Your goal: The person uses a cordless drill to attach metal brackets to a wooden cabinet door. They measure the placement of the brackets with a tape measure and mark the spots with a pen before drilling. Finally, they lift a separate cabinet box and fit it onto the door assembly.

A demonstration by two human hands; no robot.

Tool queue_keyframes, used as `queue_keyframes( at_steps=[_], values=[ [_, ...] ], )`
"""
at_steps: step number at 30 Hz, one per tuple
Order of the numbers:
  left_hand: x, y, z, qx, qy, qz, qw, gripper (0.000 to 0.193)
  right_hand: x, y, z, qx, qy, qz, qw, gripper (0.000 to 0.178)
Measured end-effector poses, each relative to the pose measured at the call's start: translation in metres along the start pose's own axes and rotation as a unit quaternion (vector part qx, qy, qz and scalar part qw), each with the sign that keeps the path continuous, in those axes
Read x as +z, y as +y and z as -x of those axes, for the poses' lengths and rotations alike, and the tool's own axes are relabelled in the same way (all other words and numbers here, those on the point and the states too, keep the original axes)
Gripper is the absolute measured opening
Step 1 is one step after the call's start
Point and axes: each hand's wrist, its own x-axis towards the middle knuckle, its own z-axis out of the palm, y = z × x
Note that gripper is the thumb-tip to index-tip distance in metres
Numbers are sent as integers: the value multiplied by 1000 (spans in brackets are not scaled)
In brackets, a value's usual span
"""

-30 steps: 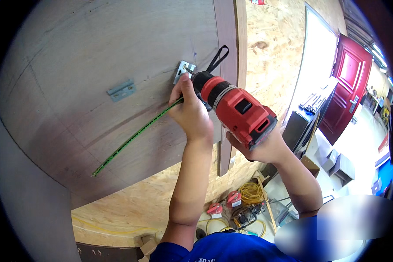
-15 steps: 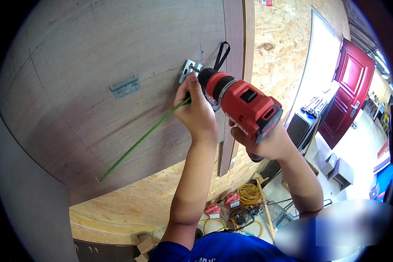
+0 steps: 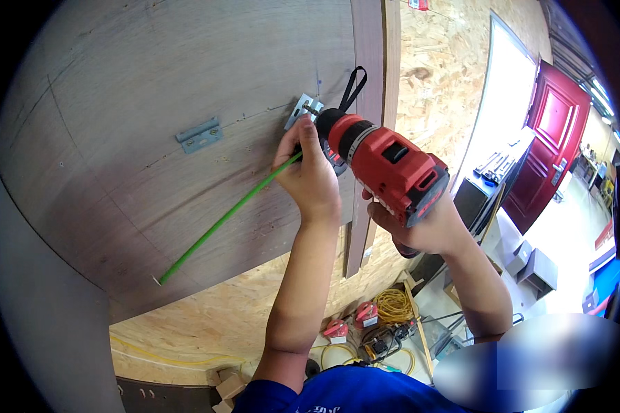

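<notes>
My right hand (image 3: 430, 224) is wrapped round the grip of a red and black cordless drill (image 3: 393, 162), tilted up and to the left. Its bit meets a screw at a silvery metal bracket (image 3: 298, 112) on the wooden panel (image 3: 186, 62). My left hand (image 3: 308, 175) has its thumb and fingers closed at the bracket's lower edge, just beside the drill's chuck. A green cable (image 3: 220, 224) comes out of a hole low in the panel and runs up to my left hand, where its end is hidden. To the left, a second metal bracket (image 3: 200, 135) is fixed flat on the panel.
A black strap loop (image 3: 353, 88) hangs by the chuck. Chipboard wall (image 3: 434, 89) stands to the right, with a red door (image 3: 548, 148) beyond. Below lie a coiled yellow cable (image 3: 394, 306), red reels (image 3: 336, 330) and cardboard boxes (image 3: 229, 389).
The drill and my right hand have shifted very slightly right and down. My left hand stays at the bracket, and the bit remains at the screw.
</notes>
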Motion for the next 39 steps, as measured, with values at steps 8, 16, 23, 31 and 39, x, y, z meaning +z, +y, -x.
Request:
queue_keyframes(
  at_steps=[8,16,23,31,39],
  values=[
    [-1,14,25,-41,-19,-46,998,25,-9,10,36,-11,15,33,999,26],
    [-23,8,90,-164,-47,12,985,19,-13,26,115,119,12,-54,991,39],
    [-57,-12,141,-288,-24,7,957,17,-24,18,144,163,-39,35,985,38],
    [-71,-23,179,-378,-15,-20,926,18,-29,26,183,187,-40,16,981,42],
    [-71,-21,201,-453,-7,-3,891,18,-33,38,235,296,-2,-103,950,37]
  ],
)
